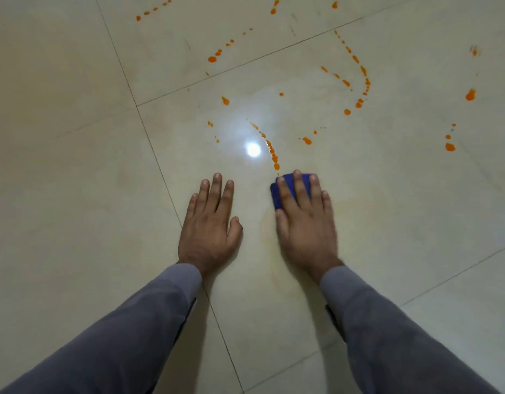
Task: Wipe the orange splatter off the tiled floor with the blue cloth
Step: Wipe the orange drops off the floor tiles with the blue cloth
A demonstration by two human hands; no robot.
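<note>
Hands press flat on the shiny tiled floor (75, 166), 1 on each side. The left hand (208, 226) lies bare on the floor with its fingers straight and a little spread, holding nothing. It sits right by a dark line between 2 tiles. The right hand (305, 223) lies flat on top of the blue cloth (278, 194), with straight fingers pushing it down. Only the far edge and the left side of the cloth peek out from under the fingers. Both arms wear grey sleeves (132, 336).

Just past the cloth, almost touching its far edge, a thin line of orange splatter (271, 150) runs away from the right hand. More orange drops and dotted trails are scattered over the tiles farther off, some in a long curve on the right and some near the top edge. A bright round spot of light (253, 149) shines on the floor just left of the near orange line. A faint yellowish smear shows on the floor beside the right hand's thumb.
</note>
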